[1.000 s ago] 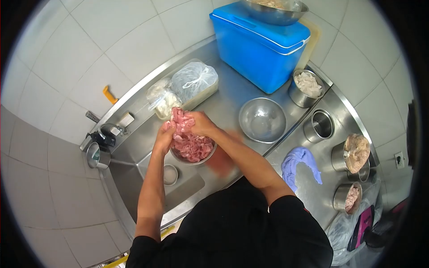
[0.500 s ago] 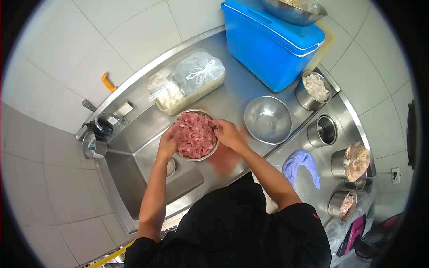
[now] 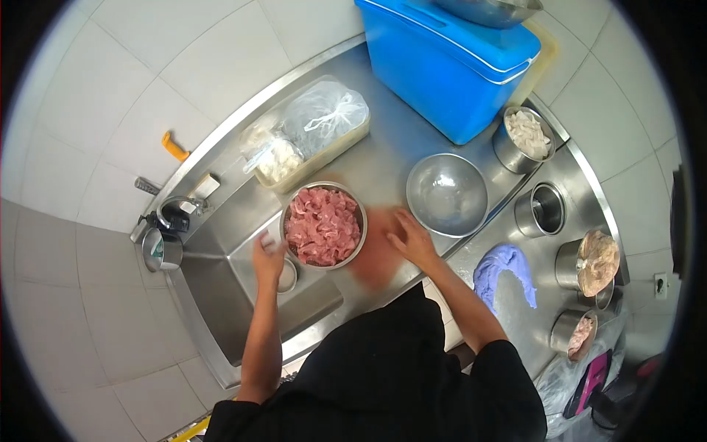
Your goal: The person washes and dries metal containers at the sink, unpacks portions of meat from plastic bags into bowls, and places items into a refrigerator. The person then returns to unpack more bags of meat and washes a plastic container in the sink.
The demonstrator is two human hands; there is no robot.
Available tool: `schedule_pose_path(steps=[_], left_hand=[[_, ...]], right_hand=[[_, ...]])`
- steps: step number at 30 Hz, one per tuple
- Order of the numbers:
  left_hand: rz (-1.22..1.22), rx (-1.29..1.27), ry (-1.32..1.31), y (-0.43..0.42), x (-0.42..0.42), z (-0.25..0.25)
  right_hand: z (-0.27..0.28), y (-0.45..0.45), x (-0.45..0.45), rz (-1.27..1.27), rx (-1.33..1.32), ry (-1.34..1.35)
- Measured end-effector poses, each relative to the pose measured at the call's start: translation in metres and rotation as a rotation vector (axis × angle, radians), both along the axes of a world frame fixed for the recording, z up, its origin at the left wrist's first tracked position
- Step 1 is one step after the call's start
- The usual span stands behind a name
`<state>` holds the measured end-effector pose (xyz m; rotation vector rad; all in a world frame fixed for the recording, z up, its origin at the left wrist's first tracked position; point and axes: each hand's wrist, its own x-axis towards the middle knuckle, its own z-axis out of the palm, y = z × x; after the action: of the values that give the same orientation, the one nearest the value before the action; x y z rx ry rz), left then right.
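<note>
A round metal bowl (image 3: 364, 234) heaped with chunks of raw pink meat (image 3: 322, 227) sits at the sink's right edge, partly over the basin. Just left of it, over the sink, my left hand (image 3: 269, 259) is off the rim with its fingers apart, slightly blurred. To the bowl's right, my right hand (image 3: 414, 240) hovers over or rests on a reddish wet patch (image 3: 374, 254) on the steel counter. Its fingers are spread and it holds nothing. Close beyond that hand stands a second metal bowl (image 3: 447, 195), with no food in it.
A steel sink (image 3: 210, 298) with a faucet (image 3: 177, 206) lies on the left. Behind are a tub (image 3: 324, 156) of bagged food and a blue cooler (image 3: 442, 81). Metal pots (image 3: 541, 210) and a purple cloth (image 3: 504, 272) line the right counter.
Both hands have let go of the meat bowl. My left hand has moved left and down, my right hand to the right. The bowl stays at the sink's edge.
</note>
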<state>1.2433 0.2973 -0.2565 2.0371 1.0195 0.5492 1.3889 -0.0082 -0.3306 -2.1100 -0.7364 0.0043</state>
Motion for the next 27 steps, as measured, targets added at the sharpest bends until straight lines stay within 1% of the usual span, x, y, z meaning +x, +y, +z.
schedule_pose_path(steps=[1, 3, 4, 6, 7, 8, 10, 11, 13, 14, 16, 20, 22, 24, 26, 27], left_hand=[[-0.008, -0.001, 0.006, 0.002, -0.008, -0.021], [-0.096, -1.094, -0.032, 0.002, -0.023, -0.061], [-0.091, -1.103, -0.019, -0.004, -0.02, -0.067], [-0.113, -1.188, -0.088, -0.014, -0.006, -0.079], [-0.102, -1.118, -0.085, -0.013, -0.004, -0.082], [-0.094, -1.123, -0.086, -0.014, -0.007, -0.085], [-0.048, -1.163, -0.213, -0.012, -0.013, -0.09], [-0.05, -1.165, -0.201, -0.012, -0.018, -0.092], [-0.079, -1.261, -0.401, -0.012, -0.036, -0.098], [-0.087, -1.31, -0.505, -0.011, -0.043, -0.1], [-0.012, -1.206, -0.466, -0.017, -0.046, -0.043], [0.001, -1.115, -0.626, 0.004, -0.059, 0.005], [-0.006, -1.091, -0.701, 0.001, -0.057, 0.03], [0.02, -1.089, -0.759, -0.005, -0.057, 0.048], [0.028, -1.049, -0.803, -0.016, -0.053, 0.062], [0.038, -1.043, -0.782, -0.017, -0.054, 0.066]], right_hand=[[0.001, -0.012, 0.001, -0.008, -0.001, 0.006], [0.016, -0.04, -0.006, 0.172, -0.294, -0.115], [0.02, -0.049, -0.006, 0.172, -0.302, -0.101], [0.025, -0.059, 0.0, 0.257, -0.494, 0.055], [0.025, -0.058, 0.002, 0.274, -0.531, 0.08], [0.026, -0.058, 0.004, 0.281, -0.536, 0.082], [0.03, -0.051, 0.008, 0.287, -0.578, 0.078], [0.024, -0.048, 0.011, 0.282, -0.577, 0.089], [0.011, -0.04, 0.015, 0.323, -0.528, -0.005], [0.006, -0.03, 0.014, 0.319, -0.536, 0.012], [0.004, -0.008, 0.012, 0.238, -0.449, -0.065], [-0.005, -0.003, 0.009, 0.205, -0.421, -0.083], [-0.017, 0.003, 0.007, 0.134, -0.405, -0.113], [-0.028, 0.034, -0.006, 0.215, -0.098, -0.183], [-0.02, 0.1, -0.042, 0.408, -0.186, -0.167], [-0.022, 0.13, -0.057, 0.559, -0.021, -0.026]])
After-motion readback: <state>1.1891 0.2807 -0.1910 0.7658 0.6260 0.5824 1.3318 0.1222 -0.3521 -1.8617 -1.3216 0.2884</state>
